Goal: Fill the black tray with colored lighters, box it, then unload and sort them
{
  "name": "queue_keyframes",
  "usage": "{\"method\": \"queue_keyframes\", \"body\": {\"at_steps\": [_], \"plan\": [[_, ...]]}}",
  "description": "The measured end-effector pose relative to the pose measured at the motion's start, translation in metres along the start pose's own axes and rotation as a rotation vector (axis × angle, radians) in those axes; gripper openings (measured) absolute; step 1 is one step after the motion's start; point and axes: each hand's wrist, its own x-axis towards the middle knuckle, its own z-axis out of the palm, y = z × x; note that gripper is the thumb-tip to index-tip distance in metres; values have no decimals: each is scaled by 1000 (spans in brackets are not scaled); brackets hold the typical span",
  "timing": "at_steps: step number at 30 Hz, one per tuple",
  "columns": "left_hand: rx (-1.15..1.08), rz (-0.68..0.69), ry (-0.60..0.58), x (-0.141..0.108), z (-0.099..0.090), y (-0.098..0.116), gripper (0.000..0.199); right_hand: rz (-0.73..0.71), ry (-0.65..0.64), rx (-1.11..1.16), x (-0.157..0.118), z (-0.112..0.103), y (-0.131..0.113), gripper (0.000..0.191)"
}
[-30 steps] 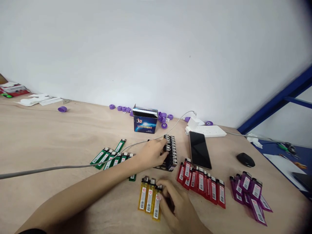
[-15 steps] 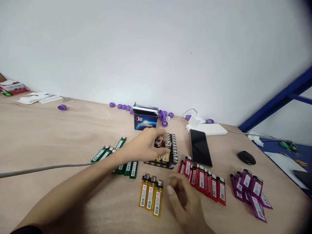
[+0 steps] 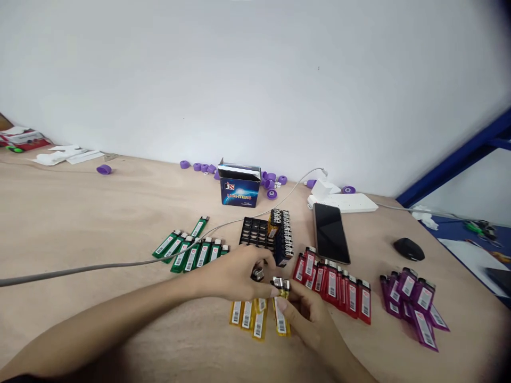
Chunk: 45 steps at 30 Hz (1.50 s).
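My left hand [image 3: 239, 274] is closed round a yellow lighter [image 3: 261, 305], whose metal top shows between finger and thumb. My right hand [image 3: 315, 319] pinches two yellow lighters [image 3: 281, 316] by the body, tops up; the left thumb reaches close to them. Beneath the hands, more yellow lighters [image 3: 246, 315] lie side by side on the table, partly covered. Just beyond is a black gridded tray [image 3: 251, 227] with bare slots on its left. Lighters with metal tops [image 3: 286, 231] stand upright along its right side, a few yellow-bodied ones [image 3: 273, 230] among them.
Green lighters [image 3: 191, 255] lie left under a grey cable [image 3: 120, 264]; red lighters [image 3: 331, 282] and purple lighters [image 3: 413, 303] lie right. Behind stand a blue lighter box [image 3: 239, 192] and purple caps [image 3: 271, 194]. A phone [image 3: 331, 234], power strip [image 3: 351, 202] and mouse [image 3: 409, 248] are right.
My left hand has come from the tray toward me, bringing out yellow lighters. My right hand, which held nothing visible, now holds two of them. The tray's bare slots have come into view.
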Motion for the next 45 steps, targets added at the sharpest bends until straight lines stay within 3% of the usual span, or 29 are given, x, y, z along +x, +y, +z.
{"method": "queue_keyframes", "body": {"at_steps": [2, 6, 10, 13, 16, 20, 24, 27, 30, 34, 39, 45], "plan": [[81, 13, 38, -15, -2, -6, 18, 50, 1, -158, -1, -5, 3, 31], [101, -105, -23, -42, -7, -21, 16, 99, 106, -474, -3, -9, 7, 22], [153, -191, 63, -52, -7, -32, 18, 189, 123, -516, -2, -5, 7, 21], [274, -228, 161, -51, -1, -38, 29, 179, 134, -518, -1, -4, 9, 22], [439, -206, 218, -50, 9, -45, 38, 140, 114, -531, -1, -6, 10, 21], [528, -169, 204, -54, 23, -50, 26, 210, 61, -431, -3, -7, 4, 20], [618, -159, 227, -55, 32, -50, 27, 259, 122, -365, -5, -2, -6, 25], [738, -146, 215, -54, 37, -52, 35, 217, 102, -395, -5, 1, -8, 37], [813, -142, 187, -53, 41, -54, 39, 150, 50, -433, -4, 1, -4, 37], [827, -125, 180, -53, 45, -57, 44, 141, 26, -539, -5, -3, -3, 30], [829, -87, 192, -53, 46, -59, 44, 172, 32, -811, -6, -6, -12, 34], [831, -10, 166, -53, 43, -59, 47, 84, 61, -971, -7, -4, -11, 37]]}}
